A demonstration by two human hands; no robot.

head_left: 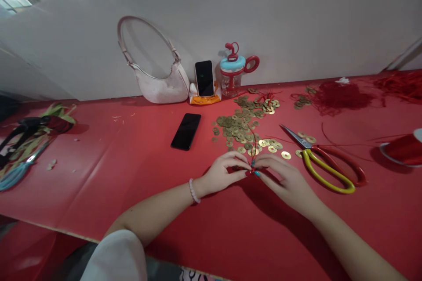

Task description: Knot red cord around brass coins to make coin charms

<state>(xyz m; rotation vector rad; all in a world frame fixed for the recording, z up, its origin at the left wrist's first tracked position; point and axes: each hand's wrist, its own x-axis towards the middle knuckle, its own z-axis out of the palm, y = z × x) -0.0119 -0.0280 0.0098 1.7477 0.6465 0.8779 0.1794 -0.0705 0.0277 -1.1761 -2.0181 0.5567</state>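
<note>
Just in front of a spread of brass coins (pixel 235 126), my two hands meet at the fingertips. My left hand (pixel 226 172), with a pale bead bracelet at its wrist, pinches a thin red cord (pixel 253 147) that rises between the fingers. My right hand (pixel 283 180) pinches the same cord from the other side, thumb and forefinger closed. Whatever else sits between the fingertips is too small to make out. To the right of my right hand lie scissors (pixel 325 169) with one yellow and one red handle, their blades pointing up and left.
A black phone (pixel 186 131) lies left of the coins. Along the wall stand a white handbag (pixel 165 88), an upright phone (pixel 204 78) and a lidded cup (pixel 231 77). Red thread (pixel 343 96) and a red spool (pixel 404 150) are right; blue-handled scissors (pixel 20 173) lie far left.
</note>
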